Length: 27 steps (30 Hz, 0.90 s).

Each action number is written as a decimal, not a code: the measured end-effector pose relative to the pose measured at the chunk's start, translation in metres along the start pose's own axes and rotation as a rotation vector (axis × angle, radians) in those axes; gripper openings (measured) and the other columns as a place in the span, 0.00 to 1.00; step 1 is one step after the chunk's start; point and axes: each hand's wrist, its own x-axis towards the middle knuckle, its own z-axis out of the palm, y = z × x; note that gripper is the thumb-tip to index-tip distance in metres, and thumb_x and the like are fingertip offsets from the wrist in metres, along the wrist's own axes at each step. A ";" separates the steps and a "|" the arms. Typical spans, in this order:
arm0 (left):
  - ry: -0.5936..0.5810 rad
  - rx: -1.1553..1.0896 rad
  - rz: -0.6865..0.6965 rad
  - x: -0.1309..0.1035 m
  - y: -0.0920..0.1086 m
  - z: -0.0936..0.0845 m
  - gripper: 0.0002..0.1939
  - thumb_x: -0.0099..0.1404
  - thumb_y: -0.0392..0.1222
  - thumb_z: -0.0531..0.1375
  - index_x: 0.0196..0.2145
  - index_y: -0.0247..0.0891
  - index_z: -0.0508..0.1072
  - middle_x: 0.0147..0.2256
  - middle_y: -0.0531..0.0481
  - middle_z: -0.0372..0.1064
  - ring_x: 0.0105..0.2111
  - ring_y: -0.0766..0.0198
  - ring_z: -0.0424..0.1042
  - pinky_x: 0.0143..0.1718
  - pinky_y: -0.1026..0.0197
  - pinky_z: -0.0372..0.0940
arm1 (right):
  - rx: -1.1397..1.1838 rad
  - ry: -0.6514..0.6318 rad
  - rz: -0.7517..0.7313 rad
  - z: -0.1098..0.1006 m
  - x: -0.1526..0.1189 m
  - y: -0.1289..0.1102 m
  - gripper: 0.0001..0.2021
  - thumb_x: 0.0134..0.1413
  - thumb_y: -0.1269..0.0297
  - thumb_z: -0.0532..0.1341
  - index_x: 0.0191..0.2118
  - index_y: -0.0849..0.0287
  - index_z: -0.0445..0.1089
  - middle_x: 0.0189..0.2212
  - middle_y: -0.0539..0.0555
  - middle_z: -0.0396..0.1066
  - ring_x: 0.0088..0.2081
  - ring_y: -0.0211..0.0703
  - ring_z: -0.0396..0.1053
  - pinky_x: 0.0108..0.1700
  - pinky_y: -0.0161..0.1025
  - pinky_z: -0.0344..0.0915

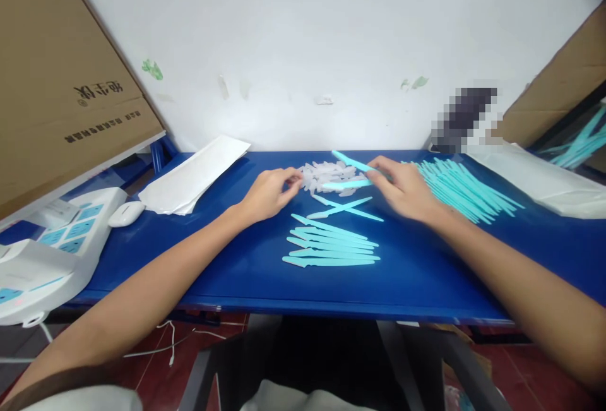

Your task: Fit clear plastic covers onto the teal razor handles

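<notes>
My right hand is closed on a turquoise eyebrow razor, its blade end pointing up and left. A second razor lies over the front of a pile of small translucent caps, its right end near my right fingers; I cannot tell if they touch it. At the pile's left edge my left hand has thumb and fingertips pinched together, and what they hold is hidden. Two crossed razors lie in front of the pile. Nearer still is a row of several razors, blade ends to the left.
A large heap of turquoise razors lies on the blue table at right, beside a white plastic bag. White sheets, a white earbud case and a power strip are at left. A cardboard box stands behind them.
</notes>
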 end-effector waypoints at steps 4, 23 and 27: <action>0.192 -0.244 -0.148 -0.012 -0.004 -0.011 0.12 0.67 0.48 0.65 0.38 0.38 0.82 0.36 0.47 0.82 0.34 0.60 0.78 0.38 0.59 0.70 | 0.014 -0.068 -0.093 0.003 -0.003 -0.004 0.15 0.68 0.54 0.52 0.41 0.56 0.71 0.18 0.46 0.61 0.21 0.40 0.58 0.30 0.38 0.53; 0.326 -0.567 -0.208 -0.007 0.016 0.004 0.13 0.60 0.49 0.71 0.36 0.36 0.82 0.36 0.46 0.81 0.35 0.61 0.79 0.41 0.59 0.74 | 0.015 -0.136 -0.132 0.005 -0.009 -0.022 0.14 0.67 0.59 0.51 0.40 0.57 0.72 0.16 0.45 0.59 0.19 0.40 0.59 0.30 0.39 0.54; 0.319 -0.554 -0.209 -0.008 0.017 0.006 0.13 0.60 0.50 0.71 0.36 0.37 0.83 0.35 0.46 0.81 0.35 0.61 0.79 0.40 0.59 0.74 | -0.003 -0.192 -0.153 0.005 -0.008 -0.026 0.15 0.68 0.58 0.50 0.41 0.56 0.73 0.19 0.49 0.67 0.22 0.43 0.63 0.31 0.39 0.56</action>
